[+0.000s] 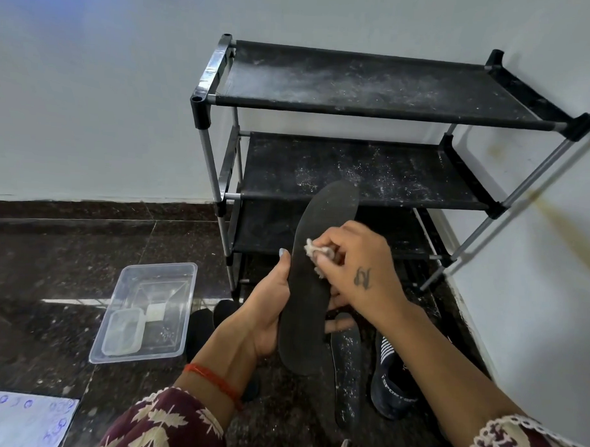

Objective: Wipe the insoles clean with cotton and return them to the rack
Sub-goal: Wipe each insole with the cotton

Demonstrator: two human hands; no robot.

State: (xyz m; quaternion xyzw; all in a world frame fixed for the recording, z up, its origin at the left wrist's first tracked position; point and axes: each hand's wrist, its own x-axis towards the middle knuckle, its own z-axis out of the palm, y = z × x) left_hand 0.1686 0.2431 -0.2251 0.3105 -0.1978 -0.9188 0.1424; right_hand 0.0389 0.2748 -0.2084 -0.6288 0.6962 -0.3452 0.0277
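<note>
Item in hand: one dark insole (313, 291), held upright in front of the rack (374, 102), heel end down. It is cupped from behind and along its left edge by the left hand (263, 316), whose grip is curled round it. A wad of cotton (314, 252) is pinched in the right hand (359, 269), the grip closed on it and pressed to the upper middle of the insole face.

Risks, judged:
- The insole may be flexed or dropped if the wiping pressure is not backed by the left palm.
- Cotton fibres may be shed and left on the dark surface, since the wad looks frayed.
- A cleaned insole may be soiled again on return, as white dust is seen on the rack shelves.

Count:
- Insoles: two certain, the one held and a second insole (347, 369) lying speckled on the floor (68, 249); dark shapes left of the wrist cannot be identified.
- Cotton wads: one.
- Rack: one, three shelves visible, nothing on them.
- Shoe (393, 384): one, dark blue.
- Clear tray (146, 313): one, with a smaller tub (122, 332) inside.
- Paper sheet (26, 421): one.
</note>
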